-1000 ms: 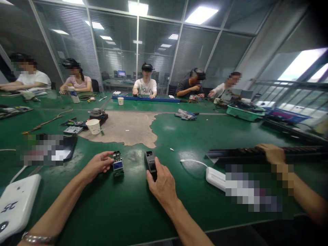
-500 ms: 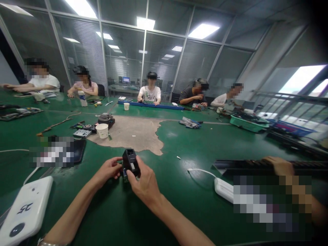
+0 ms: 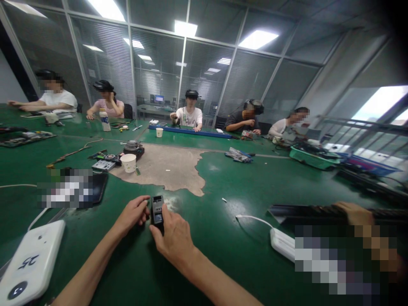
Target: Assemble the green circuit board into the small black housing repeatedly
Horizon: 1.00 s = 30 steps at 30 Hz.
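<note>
My right hand [image 3: 175, 231] grips a small black box-shaped part [image 3: 157, 210], thumb on its near side and fingers along its right. The part has slots in its top and is just above or on the green table [image 3: 223, 263]; I cannot tell which. My left hand [image 3: 135, 214] is close to the left of it, index finger reaching toward it and the other fingers curled. What those curled fingers hold, if anything, is hidden.
Left of my arms lie a white power bank [image 3: 35, 259] and a dark tablet-like thing [image 3: 98, 187]. Ahead are a paper cup [image 3: 128, 163], dismantled parts [image 3: 103, 165] and gloves [image 3: 239, 155]. At right, another person's hand [image 3: 357, 212] rests on a black strip [image 3: 306, 212]. Several people sit opposite.
The black part has been lowered and tilted, moving slightly left and nearer in my right hand. My left hand has drawn a little away from it. The view has shifted slightly.
</note>
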### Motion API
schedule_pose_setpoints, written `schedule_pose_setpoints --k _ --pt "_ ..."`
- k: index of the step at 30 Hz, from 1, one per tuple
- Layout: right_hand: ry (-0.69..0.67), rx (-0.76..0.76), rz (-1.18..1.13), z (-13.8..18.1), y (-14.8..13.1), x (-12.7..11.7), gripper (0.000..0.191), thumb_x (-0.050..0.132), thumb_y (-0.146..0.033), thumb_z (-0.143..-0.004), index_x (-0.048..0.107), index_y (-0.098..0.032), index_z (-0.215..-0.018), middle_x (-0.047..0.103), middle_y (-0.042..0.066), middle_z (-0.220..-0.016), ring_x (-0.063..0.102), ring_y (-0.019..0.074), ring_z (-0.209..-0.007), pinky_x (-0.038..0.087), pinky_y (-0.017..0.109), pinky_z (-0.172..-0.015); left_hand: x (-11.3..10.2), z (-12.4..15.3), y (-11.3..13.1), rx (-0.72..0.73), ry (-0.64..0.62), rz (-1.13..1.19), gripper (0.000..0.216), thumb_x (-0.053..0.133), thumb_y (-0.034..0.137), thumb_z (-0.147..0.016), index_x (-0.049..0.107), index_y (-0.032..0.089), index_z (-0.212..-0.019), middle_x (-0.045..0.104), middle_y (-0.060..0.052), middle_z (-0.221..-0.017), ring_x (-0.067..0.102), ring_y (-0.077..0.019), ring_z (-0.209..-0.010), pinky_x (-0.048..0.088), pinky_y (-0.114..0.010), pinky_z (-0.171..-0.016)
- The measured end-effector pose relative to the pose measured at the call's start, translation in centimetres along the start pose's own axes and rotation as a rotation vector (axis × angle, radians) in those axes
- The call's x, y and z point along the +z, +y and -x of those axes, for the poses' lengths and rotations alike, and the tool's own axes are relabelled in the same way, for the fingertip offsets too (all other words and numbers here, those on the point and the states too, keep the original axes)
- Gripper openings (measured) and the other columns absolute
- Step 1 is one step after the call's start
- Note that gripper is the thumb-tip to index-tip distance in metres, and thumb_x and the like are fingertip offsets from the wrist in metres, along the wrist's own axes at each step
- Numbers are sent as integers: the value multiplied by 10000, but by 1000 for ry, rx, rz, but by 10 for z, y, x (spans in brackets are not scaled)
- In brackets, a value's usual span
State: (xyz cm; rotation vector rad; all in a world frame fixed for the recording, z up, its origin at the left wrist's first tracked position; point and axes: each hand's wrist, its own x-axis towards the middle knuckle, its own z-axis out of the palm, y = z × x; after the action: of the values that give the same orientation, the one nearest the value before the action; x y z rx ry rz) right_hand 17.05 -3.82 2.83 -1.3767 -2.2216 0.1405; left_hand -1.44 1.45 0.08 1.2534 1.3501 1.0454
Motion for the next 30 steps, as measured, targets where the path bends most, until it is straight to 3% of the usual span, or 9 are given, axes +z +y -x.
schedule_pose_setpoints --k 6,17,30 --pt "29 -30 -82 2 9 4 627 583 -428 -846 403 -109 -1355 600 158 -1131 571 289 -999 488 401 -837 0 2 5 -54 -74 84 564 547 508 -839 489 156 -1276 609 0 -694 532 -96 -481 384 -176 -402" --pt "50 -5 -166 1 14 10 658 583 -436 -848 375 -98 -1372 610 156 -1086 577 287 -981 490 413 -840 -10 -9 27 -357 -293 184 671 731 324 -758 413 149 -1322 635 -4 -677 589 -93 -537 456 -167 -496" --pt "27 24 -147 -5 9 15 648 510 -391 -878 325 -63 -1404 630 161 -1066 611 282 -933 509 407 -813 -13 -13 18 -255 -368 228 589 723 338 -776 487 167 -1288 614 -6 -757 560 -66 -562 455 -147 -505"
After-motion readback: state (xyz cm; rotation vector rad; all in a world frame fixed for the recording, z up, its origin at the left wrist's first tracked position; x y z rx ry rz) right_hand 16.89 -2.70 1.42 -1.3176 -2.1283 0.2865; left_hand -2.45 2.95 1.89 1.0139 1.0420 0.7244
